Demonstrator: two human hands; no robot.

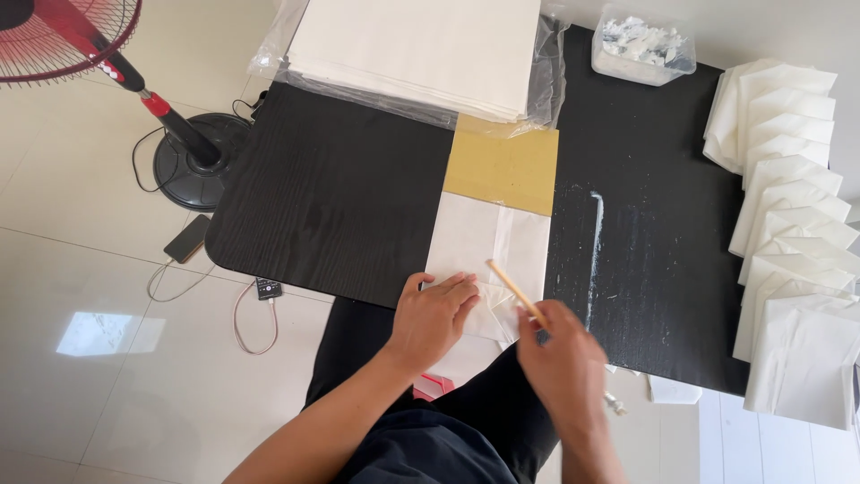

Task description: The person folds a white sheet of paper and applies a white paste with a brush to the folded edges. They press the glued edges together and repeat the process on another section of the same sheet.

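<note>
Your left hand (pixel 436 314) presses flat, fingers spread, on a white paper sheet (pixel 488 246) at the black table's (pixel 340 188) near edge. Your right hand (pixel 563 358) pinches a thin wooden stick (pixel 515 291). The paper looks light, creasable; hold it by flat pressure.

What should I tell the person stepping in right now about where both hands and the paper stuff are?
Left hand: flat on the white paper piece, pressing its near folded end at the table's front edge.
Right hand: grips a thin wooden stick, its tip over the fold.
The paper's far end lies on a tan cardboard sheet on the black table.
Done: a row of folded white pieces overlaps along the right side.
Left: a stack of flat white sheets in clear plastic at the far edge. A clear tub with white contents sits far right; a white smear marks the tabletop.
</note>
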